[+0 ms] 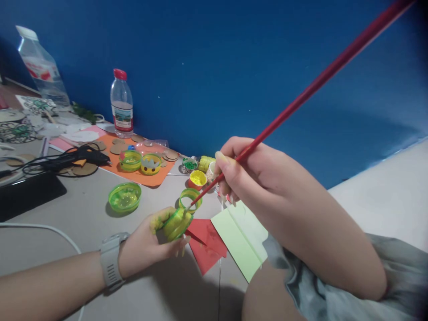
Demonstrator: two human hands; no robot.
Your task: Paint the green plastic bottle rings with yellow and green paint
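My left hand (163,236), with yellow-green paint on its fingers, is wrapped round a painted yellow-green piece (176,224) above the table. My right hand (240,171) grips a long red paintbrush (294,106) whose tip touches the top of that piece. Just behind it stands a green painted ring (190,191). A cup of yellow paint (198,178) and a cup of green paint (189,165) are beyond the ring. To the left, a green painted bowl-like piece (125,197) rests on the table.
Red paper (209,245) and light green paper (239,236) lie near my hands. Orange paper (147,179) holds two decorated rings. A red-capped bottle (122,107), a larger bottle (43,71), black cables (76,158) and a white cord (50,227) are further left.
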